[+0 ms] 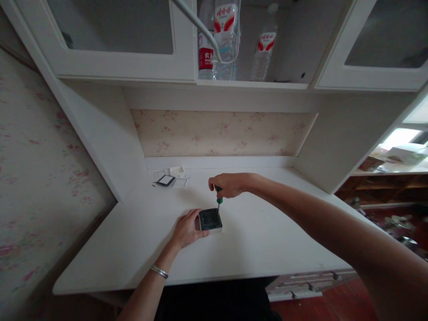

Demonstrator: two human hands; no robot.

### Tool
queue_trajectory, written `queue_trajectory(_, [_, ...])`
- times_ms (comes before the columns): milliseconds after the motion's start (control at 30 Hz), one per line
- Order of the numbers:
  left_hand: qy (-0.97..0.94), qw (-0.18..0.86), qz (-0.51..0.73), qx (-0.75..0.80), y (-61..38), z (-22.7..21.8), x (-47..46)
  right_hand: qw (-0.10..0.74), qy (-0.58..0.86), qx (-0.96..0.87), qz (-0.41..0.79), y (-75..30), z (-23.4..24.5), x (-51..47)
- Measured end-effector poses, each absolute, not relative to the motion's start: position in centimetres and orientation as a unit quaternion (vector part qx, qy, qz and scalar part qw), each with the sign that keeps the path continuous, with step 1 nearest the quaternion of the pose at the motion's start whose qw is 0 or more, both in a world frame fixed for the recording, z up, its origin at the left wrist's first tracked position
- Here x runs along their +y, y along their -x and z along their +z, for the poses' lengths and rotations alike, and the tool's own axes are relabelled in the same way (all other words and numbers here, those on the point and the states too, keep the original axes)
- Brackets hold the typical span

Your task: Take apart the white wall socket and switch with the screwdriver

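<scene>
A small square box (210, 219), dark on top with pale sides, lies on the white desk (261, 240). My left hand (189, 228) grips it from the left, thumb along the near side and fingers at the far left corner. Above its right edge, my right hand (229, 185) is closed around the green handle of a screwdriver (219, 200). The screwdriver stands nearly upright, its tip at the right part of the box's dark face. Whether the tip sits in a screw is too small to tell.
Toward the back left of the desk lie a dark-framed panel (166, 180), a thin white frame (181, 182) and a white piece (177, 171). Overhead, a cabinet shelf (250, 84) holds several plastic bottles (264, 53), with a pale rod (197, 21) hanging in front.
</scene>
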State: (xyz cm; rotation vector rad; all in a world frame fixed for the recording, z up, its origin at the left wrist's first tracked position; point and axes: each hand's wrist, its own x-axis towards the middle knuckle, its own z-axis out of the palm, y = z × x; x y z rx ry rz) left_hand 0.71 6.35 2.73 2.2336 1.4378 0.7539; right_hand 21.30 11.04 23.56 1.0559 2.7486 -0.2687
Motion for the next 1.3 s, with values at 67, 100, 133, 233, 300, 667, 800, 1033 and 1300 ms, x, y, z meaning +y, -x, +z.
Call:
queue_trajectory(67, [-0.793,0.189,0.267,0.513,-0.7,2.7,6.3,0.101,-0.346,0.926,-0.111,-21.4,23.5,11.0])
queue_trajectory(100, [-0.792,0.188,0.267,0.515,-0.7,2.7,6.3,0.103,-0.36,0.922,-0.103,-21.3,23.5,11.0])
queue_trajectory(133, [-0.792,0.188,0.265,0.517,-0.7,2.6,6.3,0.103,-0.387,0.913,-0.08,-21.1,23.4,11.0])
queue_trajectory(233, [-0.792,0.185,0.265,0.518,-0.7,2.6,6.3,0.103,-0.465,0.879,0.0,-20.5,23.1,11.0])
queue_trajectory(300, [-0.793,0.186,0.267,0.515,-0.7,2.6,6.3,0.102,-0.456,0.884,0.012,-20.4,23.0,11.1])
queue_trajectory(667, [-0.79,0.192,0.278,0.512,-0.7,2.5,6.4,0.09,-0.411,0.907,-0.03,-20.9,23.4,11.2])
queue_trajectory(800, [-0.79,0.194,0.286,0.507,-0.7,2.5,6.4,0.078,-0.401,0.913,-0.01,-20.9,23.1,11.4])
queue_trajectory(1033, [-0.79,0.199,0.287,0.503,-0.6,2.5,6.4,0.07,-0.339,0.934,-0.09,-21.7,23.7,11.1])
queue_trajectory(1300, [-0.787,0.208,0.286,0.505,-0.6,2.7,6.2,0.085,-0.356,0.927,-0.082,-21.2,24.0,10.8])
